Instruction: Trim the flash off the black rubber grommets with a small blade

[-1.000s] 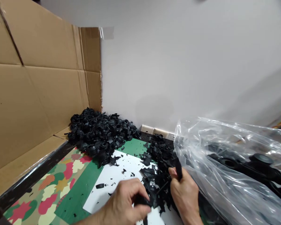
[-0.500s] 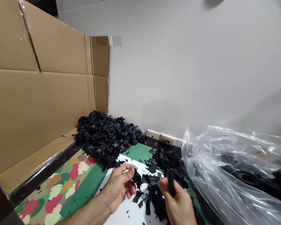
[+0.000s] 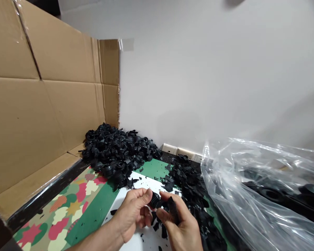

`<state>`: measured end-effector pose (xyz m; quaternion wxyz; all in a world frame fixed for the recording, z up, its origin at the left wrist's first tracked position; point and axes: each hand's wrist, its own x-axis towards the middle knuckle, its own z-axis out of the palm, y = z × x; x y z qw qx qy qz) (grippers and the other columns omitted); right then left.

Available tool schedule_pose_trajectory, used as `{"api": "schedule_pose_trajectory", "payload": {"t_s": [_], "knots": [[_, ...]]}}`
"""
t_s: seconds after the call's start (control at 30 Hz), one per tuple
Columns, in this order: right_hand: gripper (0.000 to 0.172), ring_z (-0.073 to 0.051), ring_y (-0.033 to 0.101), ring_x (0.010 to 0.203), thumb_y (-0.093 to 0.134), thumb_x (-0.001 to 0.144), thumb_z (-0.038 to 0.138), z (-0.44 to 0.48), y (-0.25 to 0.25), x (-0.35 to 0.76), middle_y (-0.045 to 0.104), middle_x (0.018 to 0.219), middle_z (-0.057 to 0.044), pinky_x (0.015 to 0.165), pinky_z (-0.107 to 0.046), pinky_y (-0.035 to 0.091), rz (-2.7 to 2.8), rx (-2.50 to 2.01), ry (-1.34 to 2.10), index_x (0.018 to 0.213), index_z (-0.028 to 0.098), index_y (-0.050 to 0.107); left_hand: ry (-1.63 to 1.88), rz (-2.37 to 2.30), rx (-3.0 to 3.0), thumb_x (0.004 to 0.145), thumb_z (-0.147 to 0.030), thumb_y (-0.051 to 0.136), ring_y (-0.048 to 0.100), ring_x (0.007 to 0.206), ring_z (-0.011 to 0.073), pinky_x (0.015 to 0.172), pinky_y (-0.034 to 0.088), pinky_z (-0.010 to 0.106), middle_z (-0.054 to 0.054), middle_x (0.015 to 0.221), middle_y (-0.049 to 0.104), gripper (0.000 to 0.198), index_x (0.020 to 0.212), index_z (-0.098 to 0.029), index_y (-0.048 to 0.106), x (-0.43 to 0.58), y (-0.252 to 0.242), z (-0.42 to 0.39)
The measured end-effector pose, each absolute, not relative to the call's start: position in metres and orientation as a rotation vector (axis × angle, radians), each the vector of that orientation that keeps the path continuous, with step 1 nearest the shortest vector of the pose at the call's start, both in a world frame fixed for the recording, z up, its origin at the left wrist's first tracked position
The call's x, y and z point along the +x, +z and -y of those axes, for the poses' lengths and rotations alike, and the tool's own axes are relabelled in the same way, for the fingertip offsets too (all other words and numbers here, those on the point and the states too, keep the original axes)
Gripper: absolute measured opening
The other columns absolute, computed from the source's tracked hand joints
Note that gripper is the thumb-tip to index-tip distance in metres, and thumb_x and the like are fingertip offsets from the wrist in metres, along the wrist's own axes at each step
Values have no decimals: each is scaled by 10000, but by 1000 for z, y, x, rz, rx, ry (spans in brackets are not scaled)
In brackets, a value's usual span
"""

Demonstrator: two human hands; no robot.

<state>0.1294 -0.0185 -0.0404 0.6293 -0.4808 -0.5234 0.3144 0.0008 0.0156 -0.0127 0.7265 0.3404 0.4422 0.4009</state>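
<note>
Head view, left to right: a tall brown cardboard sheet [image 3: 42, 104] stands at the left, folded along its foot, and a dark edge strip [image 3: 45, 198] runs beside it. Nearer, a patterned mat [image 3: 65, 212] with colored leaf shapes lies flat, and a white sheet [image 3: 146, 184] overlaps it on the right. Against the cardboard's far corner sits a large heap of ribbed black rubber pieces [image 3: 117, 153], just beyond the white sheet. Over the white sheet, the left hand [image 3: 132, 216] curls around a single ribbed black piece [image 3: 155, 200], pinching it between thumb and fingers. The right hand [image 3: 180, 226] comes in just beside it, closed on a ragged black flap [image 3: 173, 211]; whether flap and piece are joined is hard to tell. To the right, a looser pile of black scraps [image 3: 191, 184] spreads toward the far wall [image 3: 185, 76]. Far right, a clear plastic bag [image 3: 251, 195] bulges, with larger black parts [image 3: 274, 195] inside.
</note>
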Motion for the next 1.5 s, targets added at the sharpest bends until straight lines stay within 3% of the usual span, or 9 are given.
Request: {"api": "schedule_pose_trajectory", "payload": {"t_s": [0.2, 0.33, 0.5, 0.7, 0.83, 0.97, 1.1, 1.33, 1.5], "knots": [[105, -192, 613, 832, 659, 796, 234, 19, -43, 130, 606, 883, -35, 717, -281, 509, 1283, -970, 590, 840, 270, 747, 784, -1000, 733, 551, -721, 716, 423, 264, 60, 270, 214, 158, -26, 441, 565, 600, 662, -162, 529, 4, -22, -14], [90, -171, 575, 740, 650, 785, 193, 20, -40, 133, 576, 790, -2, 680, -260, 461, 1258, -998, 568, 752, 254, 706, 746, -1034, 980, 612, -767, 618, 396, 276, 64, 283, 153, 167, -37, 411, 514, 623, 668, -148, 563, 2, -21, -13], [165, -166, 556, 693, 572, 829, 215, 21, -37, 132, 577, 734, 1, 646, -254, 409, 1230, -1082, 513, 667, 230, 600, 892, -1007, 1303, 539, -263, 868, 468, 518, 72, 461, 339, 186, -22, 767, 612, 443, 927, -164, 679, 2, -10, -8], [228, -147, 490, 561, 526, 789, 252, 20, -31, 127, 520, 608, 23, 548, -240, 373, 1286, -1291, 503, 563, 229, 502, 922, -1117, 1752, 702, -129, 697, 449, 593, 118, 539, 318, 234, -23, 664, 520, 52, 680, -167, 669, 4, -8, 1], [226, -192, 531, 528, 525, 711, 385, 7, -26, 162, 584, 523, -8, 514, -272, 411, 1131, -1615, 496, 546, 232, 550, 971, -1084, 1869, 668, -43, 613, 465, 572, 122, 536, 318, 243, -19, 616, 512, 139, 620, -171, 640, 4, -8, 4], [291, -235, 557, 507, 489, 749, 435, 0, -26, 202, 598, 485, -37, 472, -299, 403, 870, -1810, 356, 618, 203, 608, 926, -1033, 1376, 635, -140, 677, 485, 447, 112, 449, 359, 228, -39, 515, 523, 76, 681, -163, 621, 4, -1, 0], [365, -264, 624, 637, 537, 716, 531, 1, -31, 196, 677, 618, -51, 579, -317, 479, 1007, -1746, 428, 684, 194, 674, 943, -871, 1056, 587, -212, 785, 541, 493, 110, 484, 456, 223, -12, 560, 620, 284, 818, -135, 640, 0, 4, -9], [396, -286, 655, 980, 580, 766, 487, 2, -57, 176, 724, 1049, -103, 846, -349, 501, 1261, -1505, 704, 1001, 196, 710, 945, -647, 769, 622, -164, 710, 692, 648, 209, 478, 511, 230, 90, 733, 693, 259, 869, -82, 706, -7, -2, -19], [355, -244, 656, 735, 609, 732, 523, 11, -54, 170, 719, 775, -61, 682, -310, 516, 1131, -1517, 655, 801, 195, 727, 937, -571, 704, 637, -83, 587, 695, 613, 215, 426, 507, 225, 111, 724, 690, 275, 880, -66, 716, -7, -6, -22]]}}
